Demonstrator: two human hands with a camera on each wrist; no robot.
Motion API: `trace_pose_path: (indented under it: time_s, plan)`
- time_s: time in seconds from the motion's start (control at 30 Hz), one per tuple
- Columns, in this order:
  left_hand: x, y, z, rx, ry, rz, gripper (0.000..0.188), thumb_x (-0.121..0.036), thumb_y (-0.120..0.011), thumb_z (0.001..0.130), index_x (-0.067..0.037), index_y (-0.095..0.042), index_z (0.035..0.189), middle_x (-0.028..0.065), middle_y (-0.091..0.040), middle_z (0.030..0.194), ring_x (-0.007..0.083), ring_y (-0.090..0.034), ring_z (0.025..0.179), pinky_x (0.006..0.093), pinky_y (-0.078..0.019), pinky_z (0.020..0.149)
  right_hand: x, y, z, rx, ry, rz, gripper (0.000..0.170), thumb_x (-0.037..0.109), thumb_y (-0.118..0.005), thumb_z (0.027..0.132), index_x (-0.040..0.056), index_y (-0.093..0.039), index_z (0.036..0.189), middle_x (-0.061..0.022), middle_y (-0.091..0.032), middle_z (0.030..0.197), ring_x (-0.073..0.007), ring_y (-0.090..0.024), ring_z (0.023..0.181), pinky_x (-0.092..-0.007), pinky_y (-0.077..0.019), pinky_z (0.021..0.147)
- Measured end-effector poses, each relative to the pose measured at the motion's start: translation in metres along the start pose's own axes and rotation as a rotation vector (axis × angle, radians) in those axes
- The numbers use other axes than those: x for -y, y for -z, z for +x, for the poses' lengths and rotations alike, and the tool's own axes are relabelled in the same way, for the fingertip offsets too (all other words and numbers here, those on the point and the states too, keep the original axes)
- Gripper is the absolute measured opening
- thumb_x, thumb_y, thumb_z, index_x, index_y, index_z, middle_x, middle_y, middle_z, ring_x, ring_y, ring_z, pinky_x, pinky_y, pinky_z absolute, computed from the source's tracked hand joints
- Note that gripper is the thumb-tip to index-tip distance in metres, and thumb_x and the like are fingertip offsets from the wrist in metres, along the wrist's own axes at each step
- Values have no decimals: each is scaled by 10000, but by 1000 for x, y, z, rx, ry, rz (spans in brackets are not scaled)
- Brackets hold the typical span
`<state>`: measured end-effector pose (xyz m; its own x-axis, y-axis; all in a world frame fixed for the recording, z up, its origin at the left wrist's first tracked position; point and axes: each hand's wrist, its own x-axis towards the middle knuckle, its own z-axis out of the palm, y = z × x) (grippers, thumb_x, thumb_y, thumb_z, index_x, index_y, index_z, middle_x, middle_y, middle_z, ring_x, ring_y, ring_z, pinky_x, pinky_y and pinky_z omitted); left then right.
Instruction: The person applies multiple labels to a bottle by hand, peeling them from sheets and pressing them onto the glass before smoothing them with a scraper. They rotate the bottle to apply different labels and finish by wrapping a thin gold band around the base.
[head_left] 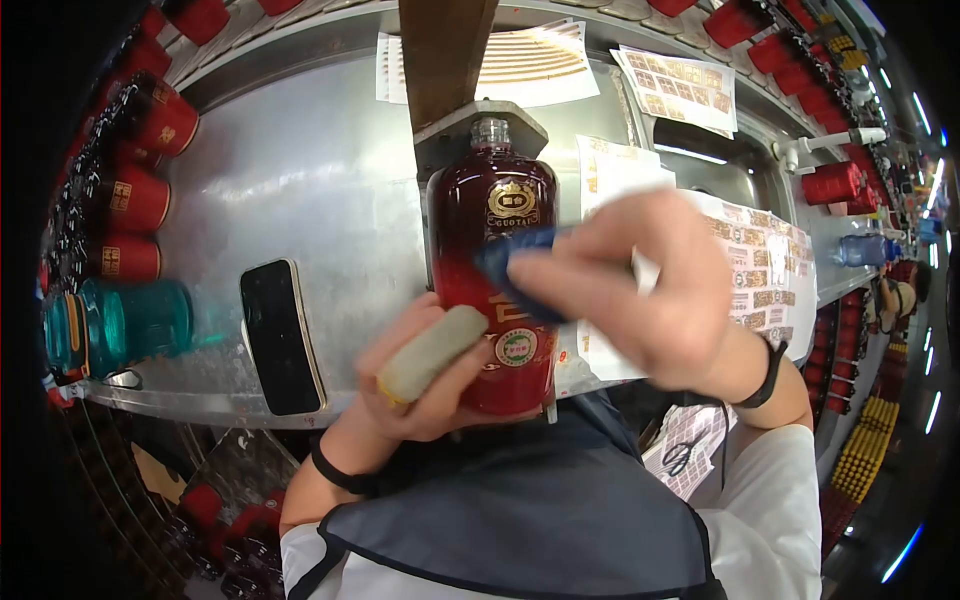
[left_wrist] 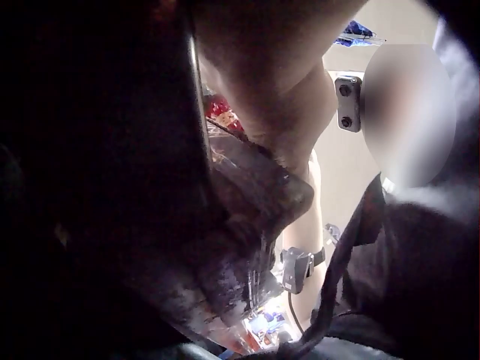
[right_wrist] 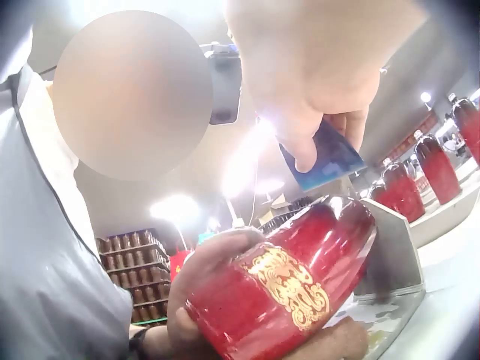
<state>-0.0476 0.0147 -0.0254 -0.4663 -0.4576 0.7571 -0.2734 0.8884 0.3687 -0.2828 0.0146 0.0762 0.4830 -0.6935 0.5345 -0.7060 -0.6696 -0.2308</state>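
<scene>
A glossy red glass bottle (head_left: 500,385) with gold markings and a round label lies on its back, its open neck toward a metal stop. My left hand (head_left: 435,407) grips its lower left side; a rounded grey-green piece with a yellow edge lies along the thumb. Blurred by motion, my right hand (head_left: 665,290) pinches a flat blue scraper (head_left: 525,262) over the bottle's front, below the crown emblem. The right wrist view has the scraper (right_wrist: 324,161) hanging between thumb and fingers, above the bottle. The left wrist view is mostly dark.
Left of the bottle lie a phone (head_left: 283,335) and a teal jar (head_left: 145,318) on the metal counter (head_left: 300,160). Sheets of gold stickers (head_left: 750,265) spread at the right. A brown post (head_left: 447,60) rises behind the metal stop (head_left: 530,125). Red bottles line the far edges.
</scene>
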Motion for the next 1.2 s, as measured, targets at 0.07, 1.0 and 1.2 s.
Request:
trace_pose_path:
  time_s: [0.07, 1.0, 1.2]
  plan:
    - [4, -3, -2, -65, 53, -33, 615, -422, -893, 704, -75, -642, 1146, 115, -602, 1181, 293, -607, 1034, 447, -593, 893, 14, -8, -18, -30, 172, -18, 403, 136, -750, 559, 104, -796, 957, -34, -630, 915, -217, -610, 793, -325, -529, 650]
    - [8, -5, 0, 127, 308, -124, 1430, -569, -947, 478, 106, -238, 1521, 280, -395, 1506, 404, -534, 1245, 449, -462, 1041, 42, -13, -30, 49, 257, -27, 347, 186, -687, 663, 166, -777, 997, 45, -668, 869, -133, -556, 755, -285, -403, 666]
    - [2, -4, 1, 111, 351, -238, 1289, -501, -923, 553, 70, -287, 1519, 283, -333, 1553, 433, -408, 1388, 450, -382, 1137, 6, -1, 2, -45, -857, 650, 206, 79, -779, 802, 62, -754, 1006, -52, -698, 920, -168, -567, 744, -270, -457, 705]
